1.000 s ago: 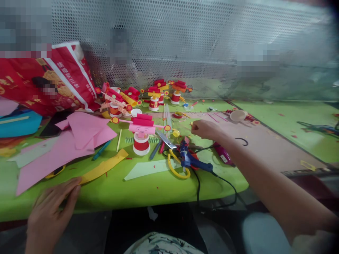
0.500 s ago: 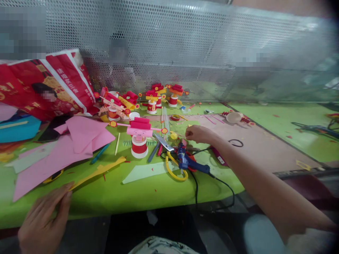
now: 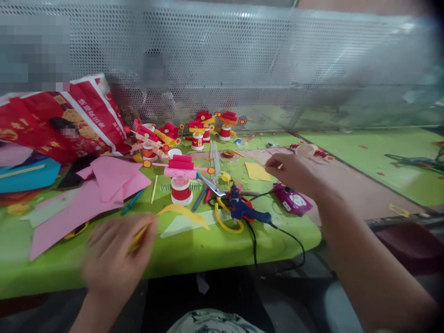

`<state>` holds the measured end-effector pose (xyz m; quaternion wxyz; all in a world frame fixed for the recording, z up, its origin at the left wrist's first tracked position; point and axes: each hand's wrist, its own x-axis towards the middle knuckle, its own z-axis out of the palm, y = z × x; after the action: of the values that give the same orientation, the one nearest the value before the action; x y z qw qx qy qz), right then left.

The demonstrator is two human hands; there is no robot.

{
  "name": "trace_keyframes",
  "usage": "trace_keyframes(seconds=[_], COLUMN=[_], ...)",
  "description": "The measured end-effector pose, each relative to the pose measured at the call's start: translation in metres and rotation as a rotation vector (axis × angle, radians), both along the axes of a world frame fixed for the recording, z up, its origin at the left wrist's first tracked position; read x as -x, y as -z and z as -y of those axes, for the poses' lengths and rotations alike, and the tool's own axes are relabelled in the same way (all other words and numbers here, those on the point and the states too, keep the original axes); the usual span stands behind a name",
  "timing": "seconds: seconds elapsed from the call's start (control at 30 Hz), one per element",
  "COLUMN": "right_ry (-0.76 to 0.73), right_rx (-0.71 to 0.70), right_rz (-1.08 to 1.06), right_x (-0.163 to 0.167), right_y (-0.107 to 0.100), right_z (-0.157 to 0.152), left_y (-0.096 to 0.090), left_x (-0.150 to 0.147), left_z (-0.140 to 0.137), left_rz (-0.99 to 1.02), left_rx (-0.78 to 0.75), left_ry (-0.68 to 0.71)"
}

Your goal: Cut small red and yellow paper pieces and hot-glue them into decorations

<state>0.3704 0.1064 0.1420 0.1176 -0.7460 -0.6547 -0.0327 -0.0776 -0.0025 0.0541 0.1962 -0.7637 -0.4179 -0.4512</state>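
Observation:
My left hand [image 3: 120, 252], blurred by motion, is closed around a curved yellow paper strip [image 3: 183, 213]. The strip's free end reaches over a pale green paper piece [image 3: 187, 224]. Fingers curled, my right hand [image 3: 289, 172] is at the right edge of a yellow paper square [image 3: 257, 171] on the table; whether it pinches anything is hidden. Between my hands stands a pink and red paper figure [image 3: 181, 185] on a white cup base. Yellow-handled scissors [image 3: 225, 215] and a blue glue gun [image 3: 248, 209] lie beside it.
Pink paper sheets [image 3: 86, 199] cover the left of the green table [image 3: 166, 263]. Behind them leans a red printed bag [image 3: 90, 115]. Several finished figures [image 3: 197, 132] stand before a perforated metal screen [image 3: 222, 69]. A purple pack [image 3: 292, 200] lies at right; the glue gun's cord hangs over the front edge.
My left hand has swung right with the yellow strip. My right hand has shifted right, uncovering the yellow square and the purple pack.

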Motion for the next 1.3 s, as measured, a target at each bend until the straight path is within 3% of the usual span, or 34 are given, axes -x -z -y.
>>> trace_keyframes(seconds=[0.07, 0.13, 0.27, 0.4, 0.47, 0.53, 0.73, 0.83, 0.97, 1.3], right_ry=[0.007, 0.03, 0.061, 0.078, 0.086, 0.088, -0.001, -0.061, -0.108, 0.016], right_rx=[-0.07, -0.13, -0.258, -0.356, -0.363, -0.356, -0.313, -0.328, -0.342, -0.178], right_rz=[-0.064, -0.118, -0.195, -0.208, -0.204, -0.198, -0.244, -0.252, -0.247, 0.042], right_x=[-0.006, -0.013, -0.026, -0.035, -0.037, -0.039, -0.041, -0.038, -0.027, 0.013], right_y=[-0.005, -0.008, -0.008, -0.004, -0.001, 0.003, 0.023, 0.028, 0.025, 0.022], right_z=[0.022, 0.043, 0.076, 0.098, 0.106, 0.112, 0.113, 0.106, 0.094, 0.045], left_y=[-0.055, -0.093, -0.132, -0.153, -0.152, -0.138, -0.061, -0.038, -0.032, -0.045], left_x=[-0.071, -0.129, -0.218, -0.285, -0.305, -0.315, -0.311, -0.304, -0.3, -0.3], left_z=[-0.035, -0.061, -0.104, -0.147, -0.164, -0.177, -0.206, -0.22, -0.228, -0.217], left_rz=[-0.124, -0.21, -0.301, -0.311, -0.334, -0.422, -0.768, -0.879, -0.914, -0.803], left_rx=[-0.052, -0.018, 0.131, 0.221, 0.208, 0.206, 0.386, 0.428, 0.454, 0.589], left_ry=[0.069, 0.079, 0.061, 0.096, 0.113, 0.161, 0.258, 0.315, 0.298, 0.116])
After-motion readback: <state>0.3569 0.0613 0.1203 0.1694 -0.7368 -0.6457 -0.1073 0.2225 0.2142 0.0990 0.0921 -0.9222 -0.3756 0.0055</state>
